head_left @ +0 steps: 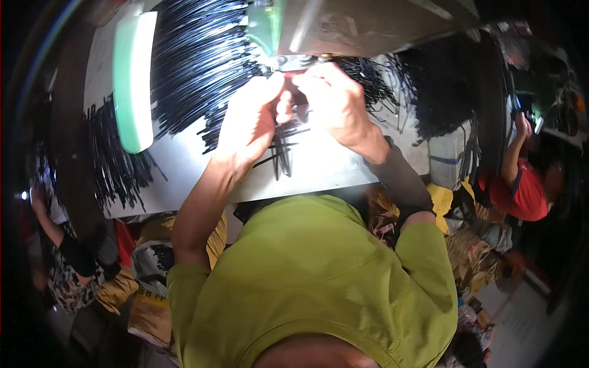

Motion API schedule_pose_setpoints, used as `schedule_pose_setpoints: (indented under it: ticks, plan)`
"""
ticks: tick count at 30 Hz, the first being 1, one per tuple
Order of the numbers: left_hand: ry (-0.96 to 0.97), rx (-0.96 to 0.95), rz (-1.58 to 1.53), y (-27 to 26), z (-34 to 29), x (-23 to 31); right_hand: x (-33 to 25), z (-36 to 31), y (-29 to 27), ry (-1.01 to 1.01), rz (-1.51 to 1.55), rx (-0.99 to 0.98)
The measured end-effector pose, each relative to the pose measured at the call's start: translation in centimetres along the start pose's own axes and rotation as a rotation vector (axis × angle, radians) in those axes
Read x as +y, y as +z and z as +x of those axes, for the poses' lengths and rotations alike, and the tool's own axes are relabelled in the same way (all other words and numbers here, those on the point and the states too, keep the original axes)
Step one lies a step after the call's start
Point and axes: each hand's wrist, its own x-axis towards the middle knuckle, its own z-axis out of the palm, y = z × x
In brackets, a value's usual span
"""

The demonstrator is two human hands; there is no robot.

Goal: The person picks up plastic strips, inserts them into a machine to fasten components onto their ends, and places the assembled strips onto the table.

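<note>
My left hand (250, 116) and my right hand (338, 103) meet over the white table (319, 162), at the front of a machine (350, 30). Both are closed, thumbs and fingers pinched near each other. Glare washes out the fingertips, so what they hold cannot be made out. Close to the fingertips sit small metal parts (294, 61) of the machine. Several loose thin black strips (281, 153), like cut wires or tubes, lie crossed just below my hands. A big spread of the same black strips (196, 61) lies beside my left hand.
A long green-and-white lamp (135, 83) stands at the left, with a smaller black bundle (113, 156) beside it. More dark strips (442, 86) are heaped at the right. Sacks (150, 316) crowd the floor. Other people work at left and right, one in a red shirt (521, 190).
</note>
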Motion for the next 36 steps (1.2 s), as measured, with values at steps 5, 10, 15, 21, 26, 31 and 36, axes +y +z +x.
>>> schedule_pose_setpoints:
  ticks: [5, 10, 15, 21, 26, 31, 36]
  plan:
    - [0.009, -0.076, 0.084, 0.2, 0.8, -0.5, -0.2, 0.1, -0.2, 0.776, 0.68, 0.025]
    - [0.258, -0.052, 0.457, 0.6, 1.6, -0.9, -0.2, -0.1, 0.8, 0.742, 0.742, 0.093]
    - [0.467, -0.043, 0.748, 0.5, 1.7, -0.5, 0.3, -0.3, 1.6, 0.723, 0.716, 0.176]
    - [0.401, -0.007, 0.723, 0.6, 1.5, -0.2, 0.7, -0.5, 2.2, 0.782, 0.869, 0.26]
    - [0.418, -0.053, 0.785, 0.1, 1.7, -0.1, 0.4, -0.1, 2.3, 0.797, 0.832, 0.23]
    - [0.442, -0.074, 0.774, -0.2, 1.9, -0.3, 0.7, -0.3, 2.3, 0.8, 0.885, 0.219]
    - [0.445, -0.132, 0.82, 0.5, 2.2, 0.2, 0.4, 0.2, 1.9, 0.845, 0.975, 0.257]
